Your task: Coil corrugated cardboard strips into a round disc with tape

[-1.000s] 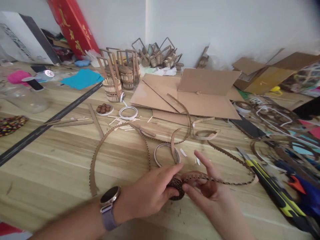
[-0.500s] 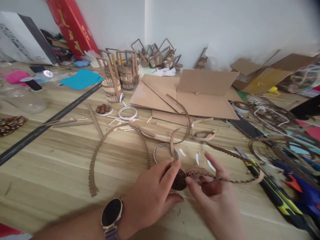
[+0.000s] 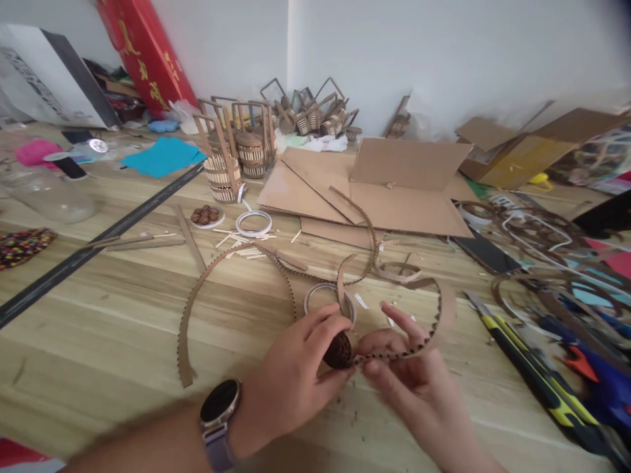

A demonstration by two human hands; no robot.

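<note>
Between the thumb and fingers of my left hand [image 3: 300, 364] is a tightly wound coil of corrugated cardboard [image 3: 338, 351], its dark ridged face turned partly up. A loose cardboard strip [image 3: 394, 355] runs out of the coil to the right, and my right hand [image 3: 411, 378] pinches it close to the coil. From there the strip loops upward and back toward the table's middle. Just behind my left fingers lies a roll of tape [image 3: 315, 299], with a short cardboard piece [image 3: 341, 279] standing across it. My fingers hide part of the coil.
A yellow-black utility knife [image 3: 522, 358] lies at right beside blue-handled pliers [image 3: 586, 368]. More curved cardboard strips [image 3: 186, 328] are at left. Behind are small sticks [image 3: 246, 248], another tape roll [image 3: 253, 223], a dish of brown balls [image 3: 207, 215], little wooden buckets [image 3: 221, 177] and flattened cardboard [image 3: 315, 180].
The coil has turned and shifted slightly left in my left hand. My right hand has moved left along with it, and the strip's loop now stands higher and closer in.
</note>
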